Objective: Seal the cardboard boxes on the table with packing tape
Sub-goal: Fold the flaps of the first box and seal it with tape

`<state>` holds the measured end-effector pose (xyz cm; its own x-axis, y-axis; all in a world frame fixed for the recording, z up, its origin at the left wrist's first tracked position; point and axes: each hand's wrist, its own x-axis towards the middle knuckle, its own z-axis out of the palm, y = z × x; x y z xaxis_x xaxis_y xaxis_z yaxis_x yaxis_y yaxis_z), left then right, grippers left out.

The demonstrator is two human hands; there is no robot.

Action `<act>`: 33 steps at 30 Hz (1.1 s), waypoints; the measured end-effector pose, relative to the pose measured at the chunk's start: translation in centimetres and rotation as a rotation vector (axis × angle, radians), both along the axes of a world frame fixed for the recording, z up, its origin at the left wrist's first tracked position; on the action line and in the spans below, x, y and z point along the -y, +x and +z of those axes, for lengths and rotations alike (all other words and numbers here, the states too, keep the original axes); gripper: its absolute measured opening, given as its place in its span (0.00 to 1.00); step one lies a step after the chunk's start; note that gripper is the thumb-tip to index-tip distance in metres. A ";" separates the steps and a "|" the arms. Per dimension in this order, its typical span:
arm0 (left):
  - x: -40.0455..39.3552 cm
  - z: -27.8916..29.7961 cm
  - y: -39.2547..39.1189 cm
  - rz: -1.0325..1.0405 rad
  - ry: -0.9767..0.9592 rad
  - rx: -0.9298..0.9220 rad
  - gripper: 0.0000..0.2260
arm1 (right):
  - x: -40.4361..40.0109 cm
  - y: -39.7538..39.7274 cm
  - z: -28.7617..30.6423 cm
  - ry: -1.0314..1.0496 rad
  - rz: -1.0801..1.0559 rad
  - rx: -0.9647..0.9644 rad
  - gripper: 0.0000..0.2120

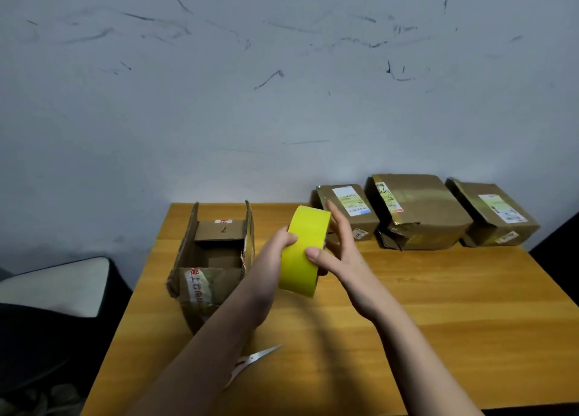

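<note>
We find the yellow tape roll [302, 252] held upright above the middle of the desk [438, 306], between both hands. The left hand [275, 246] curls its grip round the roll's left edge; the right hand [336, 252] presses its thumb on the outer face, fingers extended behind the roll. The open box [216, 256] stands just left of the roll, flaps raised. Three closed boxes [423, 212] line the far right edge against the wall [282, 86]. Scissors [250, 364] lie on the desk, partly covered by the left forearm.
</note>
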<state>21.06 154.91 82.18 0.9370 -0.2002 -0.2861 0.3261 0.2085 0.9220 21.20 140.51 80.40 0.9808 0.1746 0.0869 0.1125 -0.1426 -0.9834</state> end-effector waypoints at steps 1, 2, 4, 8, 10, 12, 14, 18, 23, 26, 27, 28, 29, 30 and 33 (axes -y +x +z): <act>-0.1 0.2 0.0 0.010 0.013 -0.040 0.23 | 0.0 -0.2 0.1 -0.040 -0.010 0.038 0.44; -0.1 0.4 0.0 0.018 0.027 -0.090 0.26 | 0.0 -0.4 0.1 -0.099 -0.035 0.106 0.45; -0.2 1.0 0.0 0.037 0.025 -0.132 0.31 | -0.1 -0.8 0.0 -0.229 -0.069 0.270 0.46; -0.7 1.4 0.2 -0.023 0.022 -0.106 0.18 | -0.2 -1.3 0.2 -0.337 -0.085 0.420 0.47; -0.8 1.0 0.2 -0.091 0.024 -0.072 0.24 | -0.2 -1.3 0.2 -0.306 -0.101 0.414 0.47; -0.9 1.2 0.1 -0.087 0.038 -0.045 0.18 | -0.3 -1.1 0.0 -0.246 -0.108 0.369 0.47; -1.1 1.4 0.1 -0.081 0.022 0.019 0.16 | -0.4 -0.9 -0.1 -0.162 -0.102 0.304 0.45; -1.3 1.3 0.3 -0.067 0.056 0.037 0.33 | -1.1 -0.4 0.1 0.074 -0.109 0.140 0.40; -1.4 1.7 0.0 -0.090 0.126 0.136 0.22 | -1.4 0.1 0.3 0.256 -0.143 -0.154 0.42; -1.7 1.4 0.0 -0.147 0.133 0.190 0.24 | -1.5 -0.1 0.4 0.279 -0.141 -0.261 0.45; -1.7 1.3 0.0 -0.170 0.133 0.219 0.21 | -1.5 -0.1 0.5 0.290 -0.146 -0.296 0.45; -1.7 1.3 -0.1 -0.178 0.135 0.243 0.18 | -1.5 -0.1 0.5 0.298 -0.152 -0.323 0.44; -1.7 1.3 -0.1 -0.176 0.142 0.256 0.17 | -1.4 -0.1 0.5 0.305 -0.155 -0.344 0.44; -1.6 1.3 -0.1 -0.171 0.148 0.264 0.15 | -1.5 -0.1 0.5 0.312 -0.157 -0.361 0.45; -1.7 1.3 -0.2 -0.205 0.148 0.285 0.15 | -1.6 -0.2 0.9 0.345 -0.146 -0.404 0.44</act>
<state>20.84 156.60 83.44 0.9281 -0.3675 -0.0600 0.0737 0.0235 0.9970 20.98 142.10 81.25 0.9598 0.0625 -0.2737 -0.2807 0.2099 -0.9366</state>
